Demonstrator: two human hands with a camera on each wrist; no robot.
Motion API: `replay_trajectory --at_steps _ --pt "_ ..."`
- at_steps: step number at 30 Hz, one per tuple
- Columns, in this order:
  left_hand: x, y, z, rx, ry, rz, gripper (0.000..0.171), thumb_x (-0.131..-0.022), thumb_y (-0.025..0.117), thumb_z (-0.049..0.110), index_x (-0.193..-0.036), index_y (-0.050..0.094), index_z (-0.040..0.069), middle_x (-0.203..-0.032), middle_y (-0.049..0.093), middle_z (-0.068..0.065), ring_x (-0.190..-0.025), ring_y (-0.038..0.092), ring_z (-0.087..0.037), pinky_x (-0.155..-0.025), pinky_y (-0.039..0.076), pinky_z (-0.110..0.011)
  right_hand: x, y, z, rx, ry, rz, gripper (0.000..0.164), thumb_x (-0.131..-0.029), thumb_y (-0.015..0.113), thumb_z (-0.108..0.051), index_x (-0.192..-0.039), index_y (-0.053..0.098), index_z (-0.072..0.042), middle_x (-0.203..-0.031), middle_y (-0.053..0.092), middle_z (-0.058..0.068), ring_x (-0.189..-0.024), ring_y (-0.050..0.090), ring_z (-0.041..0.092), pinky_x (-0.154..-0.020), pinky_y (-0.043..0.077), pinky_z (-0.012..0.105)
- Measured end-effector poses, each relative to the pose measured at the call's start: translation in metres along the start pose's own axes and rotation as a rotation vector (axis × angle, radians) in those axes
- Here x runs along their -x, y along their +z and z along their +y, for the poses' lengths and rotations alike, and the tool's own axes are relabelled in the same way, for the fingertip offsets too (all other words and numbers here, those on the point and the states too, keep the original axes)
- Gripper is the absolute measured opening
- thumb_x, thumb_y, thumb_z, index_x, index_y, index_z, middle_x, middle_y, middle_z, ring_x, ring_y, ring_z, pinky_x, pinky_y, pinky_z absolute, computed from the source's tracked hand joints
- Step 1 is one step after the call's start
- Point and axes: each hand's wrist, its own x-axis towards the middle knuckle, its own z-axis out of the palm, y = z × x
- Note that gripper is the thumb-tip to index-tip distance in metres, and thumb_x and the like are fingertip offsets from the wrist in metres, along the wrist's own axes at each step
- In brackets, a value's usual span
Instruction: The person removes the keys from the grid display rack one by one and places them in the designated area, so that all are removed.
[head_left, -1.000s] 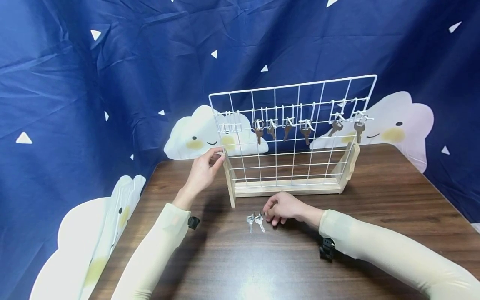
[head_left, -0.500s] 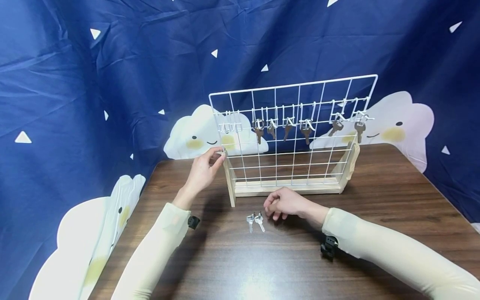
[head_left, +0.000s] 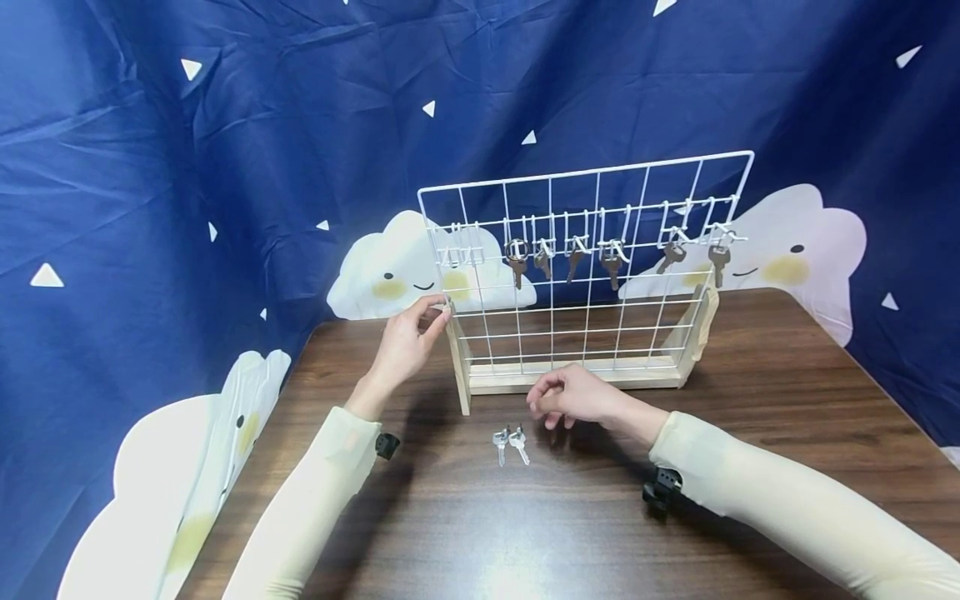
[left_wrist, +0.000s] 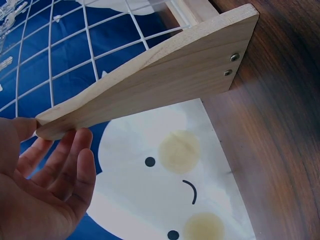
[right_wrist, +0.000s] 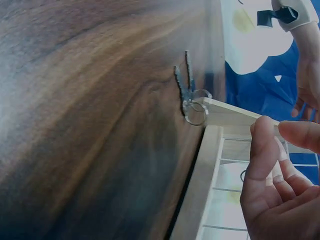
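Observation:
My left hand (head_left: pixel 405 342) pinches the upper end of the wooden side piece (left_wrist: pixel 150 80) of a wire grid rack, thumb on one face and fingers on the other. Two silver keys, a left one (head_left: pixel 500 447) and a right one (head_left: pixel 519 444), lie side by side on the table in front of the rack. In the right wrist view their rings (right_wrist: pixel 196 114) show. Over the table, just right of the keys, hovers my right hand (head_left: pixel 573 396), fingers loosely bent. Nothing shows between its thumb and index fingertip (right_wrist: pixel 264 127).
The white wire grid (head_left: pixel 585 179) stands on a wooden base (head_left: pixel 577 382). Several keys, one of them a hanging key (head_left: pixel 611 267), dangle from its hooks; the leftmost hooks (head_left: pixel 460 254) carry none. A blue curtain (head_left: pixel 247 125) with cloud prints closes off the back.
My right hand has lifted and drawn slightly away from the two keys, toward the rack's base. My left hand keeps its grip, and the keys stay where they lay.

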Motion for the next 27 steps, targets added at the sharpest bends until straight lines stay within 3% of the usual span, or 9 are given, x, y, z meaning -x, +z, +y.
replay_trajectory --at_steps 13,20,27 --pt "0.0 0.001 -0.001 -0.002 0.0 0.006 0.034 -0.101 0.059 0.031 -0.131 0.063 0.014 -0.106 0.075 -0.01 -0.092 0.073 -0.025 -0.087 0.058 -0.041 0.001 -0.009 -0.013 -0.04 -0.047 0.044 0.016 -0.087 0.07 -0.013 -0.101 0.072 -0.005 -0.085 0.077 0.011 -0.063 0.069 0.014 -0.052 0.052 0.027" --pt "-0.001 0.001 -0.001 -0.007 0.01 0.008 0.034 -0.101 0.059 0.031 -0.13 0.063 0.014 -0.105 0.076 -0.01 -0.092 0.073 -0.025 -0.087 0.058 -0.041 0.003 -0.014 -0.021 -0.058 -0.089 0.07 0.022 -0.088 0.071 -0.013 -0.105 0.07 0.002 -0.085 0.077 0.011 -0.064 0.069 0.015 -0.051 0.052 0.026" --pt "-0.001 0.001 -0.002 -0.008 0.003 0.005 0.034 -0.102 0.058 0.032 -0.131 0.063 0.014 -0.105 0.075 -0.01 -0.092 0.073 -0.025 -0.088 0.058 -0.041 0.005 -0.019 -0.032 -0.054 -0.128 0.106 0.018 -0.089 0.072 -0.013 -0.102 0.071 -0.001 -0.077 0.075 0.0 -0.066 0.071 0.019 -0.051 0.052 0.027"
